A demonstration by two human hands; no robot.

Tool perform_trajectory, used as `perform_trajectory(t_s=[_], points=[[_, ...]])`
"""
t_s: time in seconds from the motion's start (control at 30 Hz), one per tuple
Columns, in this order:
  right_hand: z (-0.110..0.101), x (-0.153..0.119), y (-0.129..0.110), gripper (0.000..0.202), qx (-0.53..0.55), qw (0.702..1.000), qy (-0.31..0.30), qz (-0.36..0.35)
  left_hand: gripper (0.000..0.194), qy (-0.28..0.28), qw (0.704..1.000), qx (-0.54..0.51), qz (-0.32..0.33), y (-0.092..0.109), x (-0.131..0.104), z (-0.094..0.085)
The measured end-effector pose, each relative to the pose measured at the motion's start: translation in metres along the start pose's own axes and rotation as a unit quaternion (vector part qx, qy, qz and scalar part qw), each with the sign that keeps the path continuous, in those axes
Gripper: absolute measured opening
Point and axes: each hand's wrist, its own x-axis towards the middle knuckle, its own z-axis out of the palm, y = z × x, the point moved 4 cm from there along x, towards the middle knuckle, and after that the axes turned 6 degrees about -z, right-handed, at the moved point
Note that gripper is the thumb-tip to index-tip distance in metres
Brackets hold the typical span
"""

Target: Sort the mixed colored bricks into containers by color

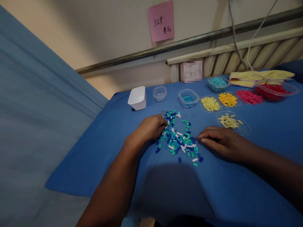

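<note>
A loose pile of small plastic building bricks (181, 140) in dark blue, light blue, green and white is spread over the blue cloth. My left hand (151, 126) rests at the pile's upper left edge, its fingers curled down among the bricks; whatever they hold is hidden. At the right edge of the pile lies my right hand (219, 142), fingers bent and closed together, the tips beside some dark blue bricks. Whether a brick is between them is too small to tell. A clear lid or tray (163, 113) partly shows beyond my left fingertips.
Along the back stand a white tub (138, 99), a clear container (160, 94) and a container of blue bricks (188, 98). Further right are containers of turquoise (217, 83), yellow (210, 104), orange (227, 99), pink (249, 96) and red pieces (272, 91). A yellow cloth (260, 77) lies behind.
</note>
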Motion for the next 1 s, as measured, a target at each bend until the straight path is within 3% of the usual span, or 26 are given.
perform_trajectory(t_s=[0.17,0.4,0.53,0.7,1.0], points=[[0.002,-0.003,0.003,0.024,-0.001,1.0,-0.003,-0.004,0.025,0.014,1.0,-0.027,-0.002,-0.004,-0.009,-0.002],[0.001,-0.004,0.002,0.023,-0.007,1.0,-0.001,-0.002,0.024,-0.024,0.999,-0.032,-0.017,0.009,-0.014,0.003],[0.0,-0.004,0.001,0.022,-0.009,1.0,-0.001,-0.005,0.023,-0.037,0.999,-0.024,-0.008,0.015,-0.013,0.003],[0.001,-0.004,0.002,0.023,-0.011,1.0,0.0,-0.006,0.022,-0.016,1.0,-0.006,-0.007,0.022,-0.004,0.005],[0.0,-0.003,0.001,0.023,-0.012,1.0,0.0,-0.013,0.021,-0.044,0.997,-0.037,0.054,0.019,-0.008,0.002]])
